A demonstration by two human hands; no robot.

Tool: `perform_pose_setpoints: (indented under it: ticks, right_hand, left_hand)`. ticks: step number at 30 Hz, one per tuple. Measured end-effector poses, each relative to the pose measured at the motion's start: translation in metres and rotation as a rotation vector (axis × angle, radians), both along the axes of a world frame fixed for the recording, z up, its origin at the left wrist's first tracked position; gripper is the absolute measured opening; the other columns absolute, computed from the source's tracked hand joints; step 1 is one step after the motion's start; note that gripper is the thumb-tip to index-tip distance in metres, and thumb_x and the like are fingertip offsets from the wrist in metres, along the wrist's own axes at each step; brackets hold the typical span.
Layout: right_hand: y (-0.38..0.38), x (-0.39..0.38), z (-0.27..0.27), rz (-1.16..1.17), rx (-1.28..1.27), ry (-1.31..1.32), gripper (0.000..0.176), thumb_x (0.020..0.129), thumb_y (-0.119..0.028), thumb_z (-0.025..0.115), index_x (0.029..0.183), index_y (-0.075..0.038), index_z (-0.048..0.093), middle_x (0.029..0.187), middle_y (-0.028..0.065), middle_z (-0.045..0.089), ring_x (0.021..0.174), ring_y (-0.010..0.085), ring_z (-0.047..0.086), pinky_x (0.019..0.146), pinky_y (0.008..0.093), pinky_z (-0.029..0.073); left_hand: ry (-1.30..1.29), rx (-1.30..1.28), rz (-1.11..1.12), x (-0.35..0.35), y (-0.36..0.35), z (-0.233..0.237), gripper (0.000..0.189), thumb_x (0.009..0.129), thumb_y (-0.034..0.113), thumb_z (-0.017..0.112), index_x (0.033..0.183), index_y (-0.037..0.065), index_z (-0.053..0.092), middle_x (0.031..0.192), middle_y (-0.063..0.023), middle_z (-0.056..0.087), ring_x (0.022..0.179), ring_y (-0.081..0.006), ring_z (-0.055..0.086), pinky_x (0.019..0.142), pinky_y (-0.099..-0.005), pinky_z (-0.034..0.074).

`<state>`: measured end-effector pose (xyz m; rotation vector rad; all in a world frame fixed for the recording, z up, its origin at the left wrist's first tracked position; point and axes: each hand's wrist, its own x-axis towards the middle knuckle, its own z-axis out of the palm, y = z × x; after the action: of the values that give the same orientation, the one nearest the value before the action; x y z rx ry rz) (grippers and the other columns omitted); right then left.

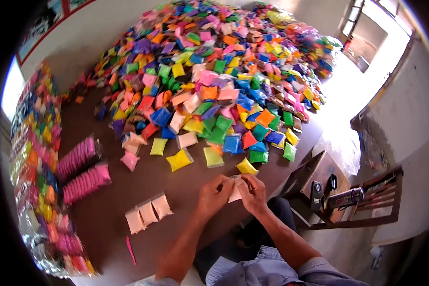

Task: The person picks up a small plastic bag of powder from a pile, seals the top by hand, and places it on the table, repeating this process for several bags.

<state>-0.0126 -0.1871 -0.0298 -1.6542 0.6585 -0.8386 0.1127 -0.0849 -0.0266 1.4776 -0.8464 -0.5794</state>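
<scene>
Close to the table's front edge, my left hand (213, 194) and my right hand (252, 193) pinch the top of one small packet (235, 192) filled with something pale peach. Fingers of both hands cover its upper edge. Just beyond them lies a yellow packet (247, 167). Left of my left hand, a row of pale peach packets (148, 213) lies flat on the brown table. A thin pink stick-like tool (131, 250) rests below that row.
A large heap of colourful packets (214, 86) covers the table's far side. Two rows of pink packets (86, 182) lie at left, beside bagged packets (38, 190) along the edge. A wooden chair (376, 200) at right holds a dark cylindrical flask (346, 198) and a small black device (316, 195).
</scene>
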Motion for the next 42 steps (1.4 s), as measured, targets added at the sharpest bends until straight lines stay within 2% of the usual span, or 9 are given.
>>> perform_pose_setpoints:
  ticks: [9, 12, 19, 21, 24, 27, 32, 37, 42]
  right_hand:
    - [-0.001, 0.001, 0.007, 0.001, -0.133, 0.020, 0.018, 0.098, -0.015, 0.068, 0.104, 0.002, 0.070, 0.085, 0.0117, 0.071, 0.076, 0.0167, 0.069, 0.069, 0.0310, 0.054]
    - [0.001, 0.005, 0.012, -0.005, -0.242, -0.021, 0.015, 0.099, -0.013, 0.068, 0.103, 0.001, 0.069, 0.080, 0.0067, 0.067, 0.069, 0.0132, 0.062, 0.063, 0.0287, 0.049]
    - [-0.001, 0.002, -0.001, 0.042, -0.163, -0.064, 0.018, 0.099, -0.016, 0.068, 0.105, 0.001, 0.070, 0.087, 0.0105, 0.069, 0.075, 0.0154, 0.066, 0.067, 0.0311, 0.052]
    - [-0.002, -0.001, 0.001, 0.078, -0.119, -0.035, 0.021, 0.098, -0.020, 0.068, 0.105, 0.000, 0.071, 0.093, 0.0154, 0.072, 0.083, 0.0286, 0.072, 0.073, 0.0357, 0.055]
    - [-0.001, 0.002, 0.000, 0.107, -0.166, -0.066, 0.024, 0.099, -0.023, 0.068, 0.106, 0.000, 0.070, 0.097, 0.0157, 0.073, 0.086, 0.0326, 0.072, 0.075, 0.0378, 0.056]
    - [0.001, -0.001, 0.009, 0.127, -0.221, -0.027, 0.025, 0.099, -0.025, 0.068, 0.107, -0.002, 0.070, 0.099, 0.0167, 0.072, 0.087, 0.0355, 0.072, 0.075, 0.0400, 0.056]
    - [-0.003, -0.001, -0.002, 0.139, -0.240, -0.064, 0.023, 0.099, -0.024, 0.067, 0.106, -0.002, 0.070, 0.094, 0.0184, 0.071, 0.085, 0.0360, 0.071, 0.072, 0.0400, 0.056]
    - [-0.005, -0.004, 0.001, 0.107, -0.144, -0.114, 0.022, 0.099, -0.023, 0.067, 0.104, -0.002, 0.069, 0.089, 0.0177, 0.070, 0.079, 0.0351, 0.071, 0.068, 0.0405, 0.055]
    - [-0.004, -0.002, 0.003, 0.158, -0.254, -0.079, 0.021, 0.100, -0.023, 0.066, 0.105, -0.002, 0.068, 0.087, 0.0185, 0.069, 0.079, 0.0379, 0.070, 0.068, 0.0419, 0.054]
  left_hand:
    - [-0.009, -0.021, 0.085, -0.007, 0.001, 0.019, 0.020, 0.100, 0.018, 0.071, 0.096, -0.001, 0.073, 0.074, -0.0015, 0.066, 0.070, -0.0058, 0.058, 0.064, -0.0277, 0.049]
    - [0.001, 0.042, 0.126, -0.005, 0.005, 0.010, 0.021, 0.100, 0.018, 0.071, 0.095, -0.002, 0.073, 0.075, -0.0027, 0.067, 0.072, -0.0068, 0.058, 0.065, -0.0286, 0.050]
    - [-0.175, 0.079, 0.271, -0.030, 0.024, 0.016, 0.020, 0.100, 0.016, 0.068, 0.100, -0.003, 0.072, 0.082, -0.0110, 0.070, 0.078, -0.0120, 0.062, 0.070, -0.0325, 0.052]
    - [-0.147, 0.128, 0.289, -0.037, 0.028, 0.023, 0.020, 0.100, 0.016, 0.068, 0.102, -0.003, 0.072, 0.082, -0.0123, 0.070, 0.078, -0.0130, 0.063, 0.071, -0.0329, 0.052]
    - [-0.188, 0.270, 0.322, -0.042, 0.028, 0.025, 0.022, 0.101, 0.017, 0.066, 0.104, -0.004, 0.070, 0.081, -0.0113, 0.069, 0.077, -0.0130, 0.061, 0.069, -0.0324, 0.050]
    - [-0.119, 0.149, 0.307, -0.037, 0.027, 0.011, 0.024, 0.102, 0.019, 0.066, 0.098, -0.005, 0.068, 0.077, -0.0071, 0.064, 0.075, -0.0111, 0.057, 0.065, -0.0322, 0.048]
    - [-0.123, 0.182, 0.310, -0.050, 0.027, 0.029, 0.033, 0.105, 0.025, 0.065, 0.087, -0.002, 0.062, 0.073, -0.0003, 0.056, 0.072, -0.0080, 0.050, 0.062, -0.0317, 0.044]
    - [-0.161, 0.185, 0.290, -0.054, 0.025, 0.018, 0.033, 0.107, 0.031, 0.063, 0.092, 0.001, 0.067, 0.075, -0.0007, 0.058, 0.070, -0.0100, 0.051, 0.061, -0.0300, 0.042]
    - [-0.176, 0.202, 0.370, -0.049, 0.027, 0.006, 0.035, 0.108, 0.032, 0.062, 0.094, 0.001, 0.067, 0.076, -0.0007, 0.058, 0.073, -0.0101, 0.050, 0.063, -0.0304, 0.041]
